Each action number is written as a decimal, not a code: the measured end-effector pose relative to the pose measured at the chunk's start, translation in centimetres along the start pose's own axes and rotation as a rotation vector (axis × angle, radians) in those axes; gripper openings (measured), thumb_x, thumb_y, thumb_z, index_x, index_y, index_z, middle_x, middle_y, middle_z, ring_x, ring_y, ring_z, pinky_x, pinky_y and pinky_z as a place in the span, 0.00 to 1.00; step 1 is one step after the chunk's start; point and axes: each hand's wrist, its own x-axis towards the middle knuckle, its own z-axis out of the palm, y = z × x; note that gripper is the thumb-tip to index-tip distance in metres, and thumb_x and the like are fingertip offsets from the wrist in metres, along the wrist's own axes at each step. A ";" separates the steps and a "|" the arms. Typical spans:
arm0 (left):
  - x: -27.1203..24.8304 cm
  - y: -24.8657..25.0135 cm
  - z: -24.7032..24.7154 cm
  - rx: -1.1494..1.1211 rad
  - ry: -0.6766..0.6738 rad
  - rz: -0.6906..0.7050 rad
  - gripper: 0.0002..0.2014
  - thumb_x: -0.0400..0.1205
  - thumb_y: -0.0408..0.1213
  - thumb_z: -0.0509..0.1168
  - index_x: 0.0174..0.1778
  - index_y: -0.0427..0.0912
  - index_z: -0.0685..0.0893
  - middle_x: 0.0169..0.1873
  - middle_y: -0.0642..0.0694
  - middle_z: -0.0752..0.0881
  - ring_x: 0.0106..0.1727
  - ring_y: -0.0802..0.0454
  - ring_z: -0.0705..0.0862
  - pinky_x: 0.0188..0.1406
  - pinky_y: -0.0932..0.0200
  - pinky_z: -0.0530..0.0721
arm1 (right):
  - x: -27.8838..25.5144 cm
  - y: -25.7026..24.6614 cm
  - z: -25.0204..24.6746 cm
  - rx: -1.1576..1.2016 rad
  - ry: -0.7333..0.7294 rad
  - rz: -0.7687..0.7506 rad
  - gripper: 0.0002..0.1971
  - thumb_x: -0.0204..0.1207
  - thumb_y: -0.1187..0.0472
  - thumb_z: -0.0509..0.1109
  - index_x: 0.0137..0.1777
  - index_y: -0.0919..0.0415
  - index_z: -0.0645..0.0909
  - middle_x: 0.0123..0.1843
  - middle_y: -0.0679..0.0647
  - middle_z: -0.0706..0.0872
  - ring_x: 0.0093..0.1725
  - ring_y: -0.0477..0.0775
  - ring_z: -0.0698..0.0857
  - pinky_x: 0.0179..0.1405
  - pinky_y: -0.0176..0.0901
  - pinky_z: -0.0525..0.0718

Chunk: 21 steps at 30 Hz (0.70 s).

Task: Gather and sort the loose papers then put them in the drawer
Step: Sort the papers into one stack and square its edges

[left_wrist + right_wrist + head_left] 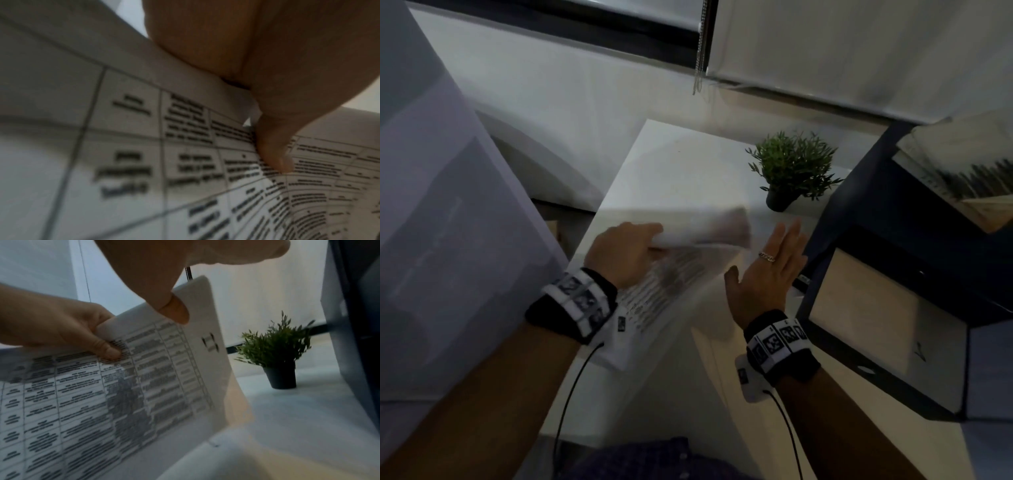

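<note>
My left hand (626, 250) grips a bundle of printed papers (671, 274) by its upper edge, thumb pressed on the printed table, and holds it tilted above the white desk (681, 164). In the right wrist view the same left hand (68, 331) pinches the papers (123, 394), whose sheets bend outward. The left wrist view is filled by the table print of the papers (185, 162) and my left thumb (273, 146). My right hand (767, 274) is flat with straight fingers, just right of the papers' edge, holding nothing. No drawer shows plainly.
A small green plant in a dark pot (791, 171) stands at the desk's back right. A dark blue shelf unit (893, 308) with light panels rises on the right. A large pale sheet (448, 222) fills the left foreground. Window blinds (825, 51) hang behind.
</note>
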 end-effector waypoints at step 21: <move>-3.5 0.0 4.0 -1.157 0.505 -0.281 0.25 0.77 0.43 0.75 0.69 0.48 0.75 0.58 0.49 0.86 0.57 0.62 0.86 0.56 0.62 0.87 | 2.3 -2.2 -2.5 0.948 -0.093 0.028 0.25 0.63 0.68 0.84 0.61 0.67 0.83 0.51 0.51 0.88 0.47 0.34 0.87 0.44 0.26 0.83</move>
